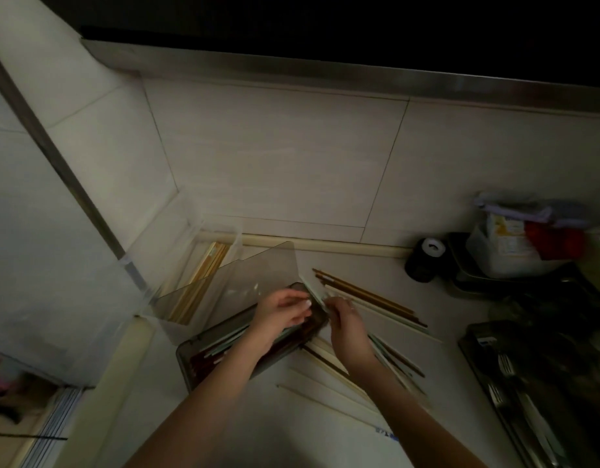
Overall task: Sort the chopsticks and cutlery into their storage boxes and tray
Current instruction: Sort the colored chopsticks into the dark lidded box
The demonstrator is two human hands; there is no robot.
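Observation:
A smoky grey storage box (204, 359) lies on the counter with its hinged lid (244, 275) raised, and dark and pale chopsticks lie inside it. My left hand (281, 310) hovers over the box's far end with its fingers curled. My right hand (342, 315) pinches pale green chopsticks (313, 292) at that far end. Brown chopsticks (366, 295) lie loose behind my right hand. More pale chopsticks (329, 376) lie spread under my right forearm. A clear box (207, 271) at the back left holds light wooden chopsticks.
A dark tray (508, 393) with forks and other cutlery sits at the right edge. A black round container (425, 258), a metal tray and a white plastic tub (508, 251) stand at the back right. Tiled walls close the corner on the left and behind.

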